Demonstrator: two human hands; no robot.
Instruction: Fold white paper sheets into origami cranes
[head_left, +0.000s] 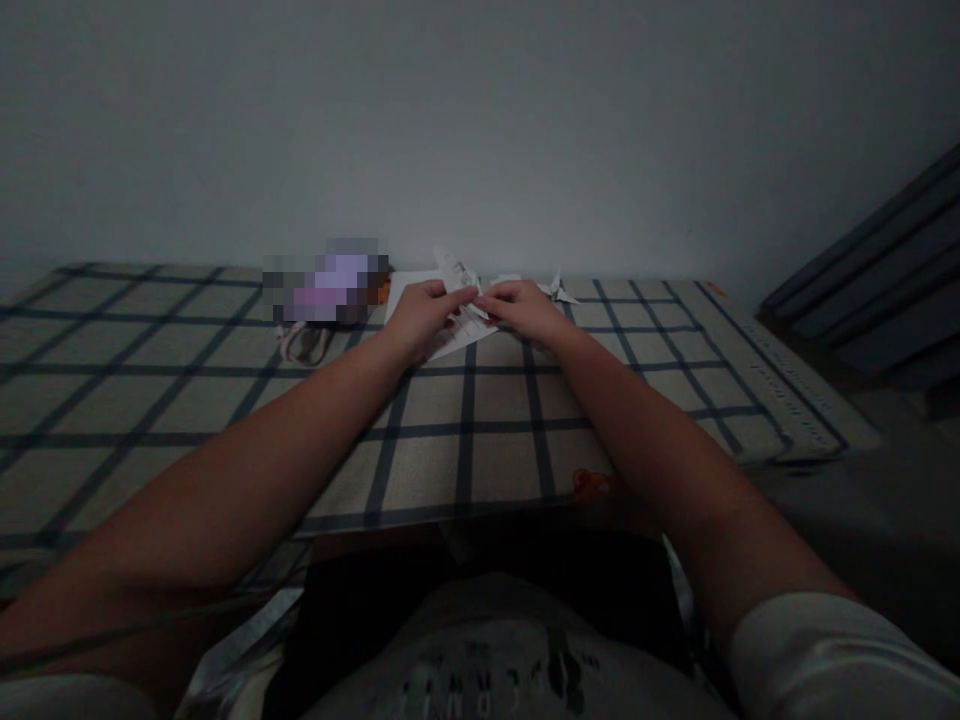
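Pinching a folded paper (454, 268) between them, just above the centre of the head view, the left hand (421, 315) and the right hand (525, 308) each have the grip clamped on it, probably so neither side slips. A flat sheet (457, 343) lies beneath, perhaps as a smooth base. On the table (431, 460), a pointed paper piece (559, 290) sits right of centre and a blurred purple item (337, 285) left, likely leaving the hands room.
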